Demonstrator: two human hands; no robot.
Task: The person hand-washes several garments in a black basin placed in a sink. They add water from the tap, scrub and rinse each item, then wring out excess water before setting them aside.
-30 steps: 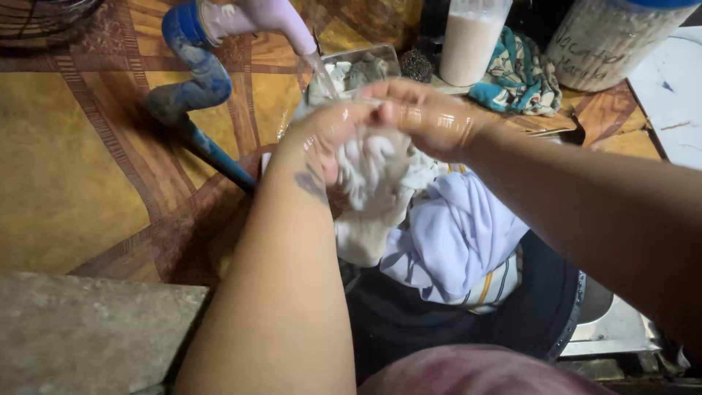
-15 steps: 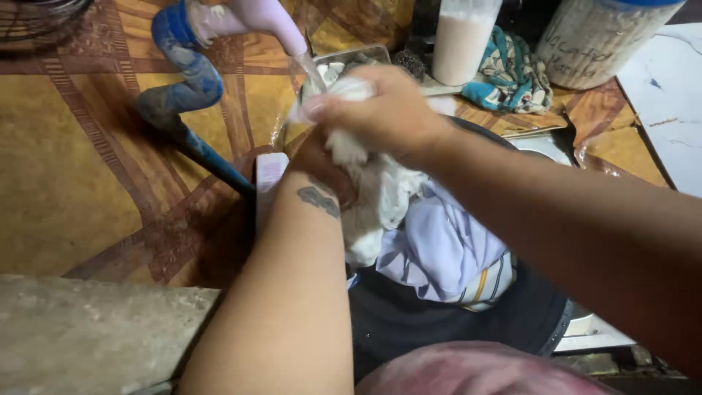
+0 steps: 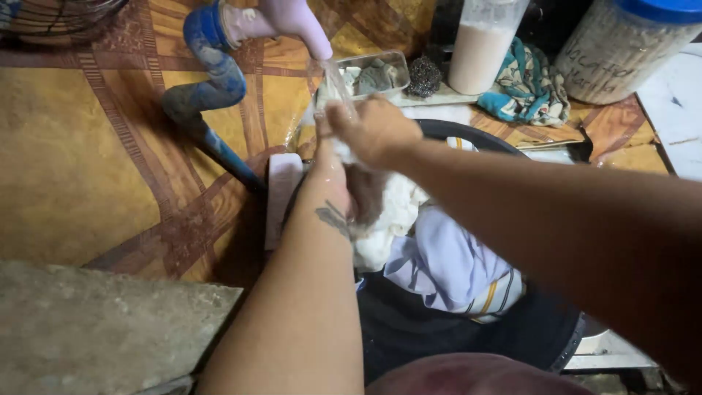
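Both hands, right hand (image 3: 373, 128) & left hand (image 3: 333, 157), fingers clenched on wet white cloth (image 3: 391, 212) under tap stream (image 3: 330, 77), over black basin (image 3: 468, 135).

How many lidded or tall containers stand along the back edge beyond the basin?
2. A tall container of pinkish-white liquid stands beside the teal cloth; a big jar with a blue lid stands right of that. Others may lie outside the frame.

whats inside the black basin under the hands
In the black basin lie a white cloth and a pale lilac garment with striped trim. Both hands and forearms cover the cloth's upper part; the basin's bottom and any water are hidden.
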